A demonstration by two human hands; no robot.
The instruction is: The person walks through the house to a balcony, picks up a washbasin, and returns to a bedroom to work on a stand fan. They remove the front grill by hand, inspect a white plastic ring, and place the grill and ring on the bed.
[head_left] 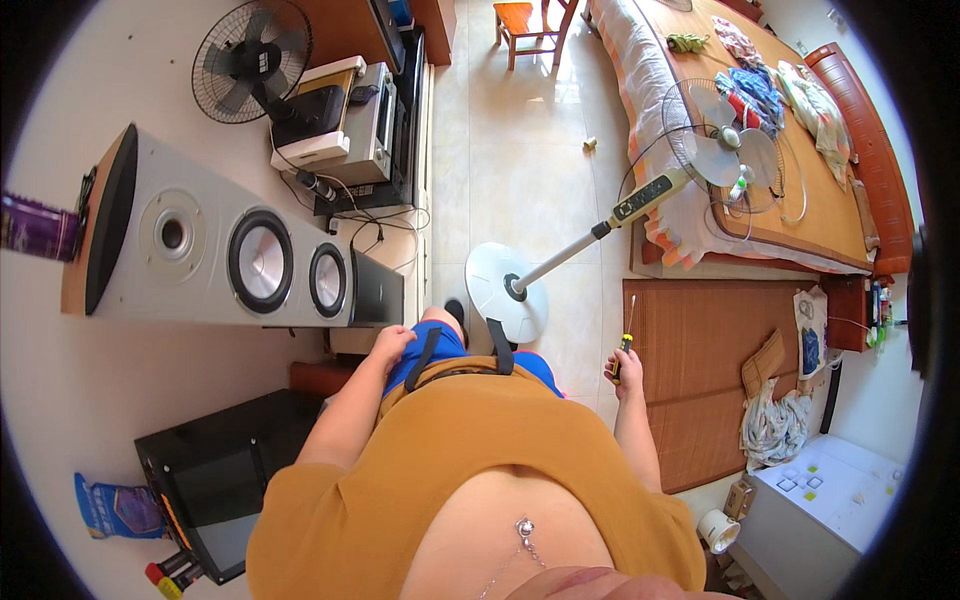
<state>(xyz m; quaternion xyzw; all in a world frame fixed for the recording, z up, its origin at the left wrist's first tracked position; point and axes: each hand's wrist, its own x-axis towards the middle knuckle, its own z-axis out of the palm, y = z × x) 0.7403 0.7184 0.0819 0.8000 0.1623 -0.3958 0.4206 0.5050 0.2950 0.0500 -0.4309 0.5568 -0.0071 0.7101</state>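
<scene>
My right hand [628,372] is closed round the yellow and black handle of a screwdriver [626,345], its thin shaft pointing away from me. Beside the blue shorts [440,345] hangs my left hand [393,343], its fingers curled together; whether anything small is in them is hidden. In front of me stands a pedestal fan with a round white base [507,290] and a grey pole [560,258]. Its control panel [643,198] is dark, and the wire-caged fan head [728,145] has pale blades. Neither hand touches the fan.
Left of me are a tall grey speaker [200,230], stacked electronics with cables [370,130], and a black desk fan [252,60]. A bed [800,190] with clothes stands at the right. A brown mat [690,370] lies below it. A wooden chair [525,22] stands far ahead.
</scene>
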